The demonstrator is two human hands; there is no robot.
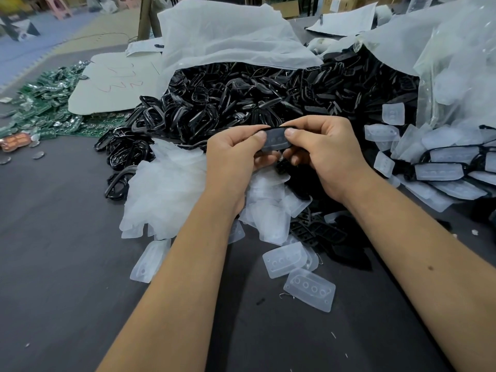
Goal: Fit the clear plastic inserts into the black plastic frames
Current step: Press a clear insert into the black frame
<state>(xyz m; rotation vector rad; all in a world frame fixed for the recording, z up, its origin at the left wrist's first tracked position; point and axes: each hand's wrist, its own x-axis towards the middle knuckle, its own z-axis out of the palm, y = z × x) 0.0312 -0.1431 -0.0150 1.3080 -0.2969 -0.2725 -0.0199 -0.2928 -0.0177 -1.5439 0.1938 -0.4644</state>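
- Head view: the left hand and right hand together pinch one black frame with a clear insert in it, thumbs pressed on the insert, above the bench.
- Behind lies a frame pile, too many to count.
- Two loose inserts lie nearest; fitted frames sit at right.
- Red scrawl on the white sheet is unreadable.

Head camera looks forward and down, close over the table
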